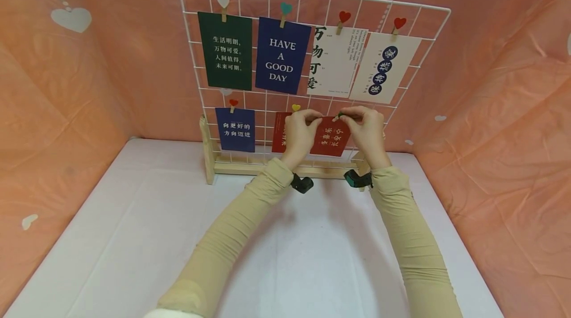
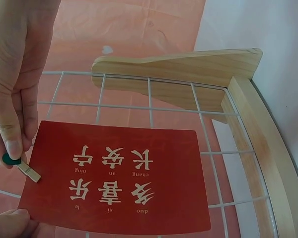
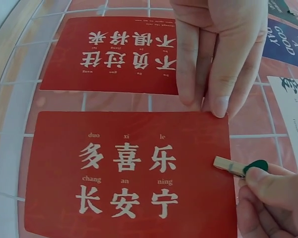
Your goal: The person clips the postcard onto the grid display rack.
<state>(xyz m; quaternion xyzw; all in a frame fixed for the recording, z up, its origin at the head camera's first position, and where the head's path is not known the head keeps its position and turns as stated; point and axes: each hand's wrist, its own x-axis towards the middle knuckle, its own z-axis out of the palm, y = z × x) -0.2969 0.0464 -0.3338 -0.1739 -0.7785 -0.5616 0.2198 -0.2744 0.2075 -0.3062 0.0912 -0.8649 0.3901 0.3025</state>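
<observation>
A red card (image 1: pixel 329 140) with pale characters is held against the lower row of a white wire grid (image 1: pixel 265 97). My left hand (image 1: pixel 300 132) pinches its upper left corner between thumb and fingers. At the card's top edge my right hand (image 1: pixel 368 127) pinches a small wooden clothespin (image 3: pixel 230 166) by its green-topped end. The clothespin's tip lies over the card's face in both wrist views. Whether it also bites a grid wire I cannot tell. Behind my left hand, another red card (image 3: pixel 109 54) hangs partly hidden, below a yellow heart clip (image 1: pixel 296 107).
Across the upper row hang a green card (image 1: pixel 225 70), a blue card (image 1: pixel 282 35) and two white cards (image 1: pixel 341 60), under heart clips. A smaller blue card (image 1: pixel 235 142) hangs lower left. The grid stands in a wooden base (image 1: pixel 236 168) on a white table (image 1: pixel 134 219).
</observation>
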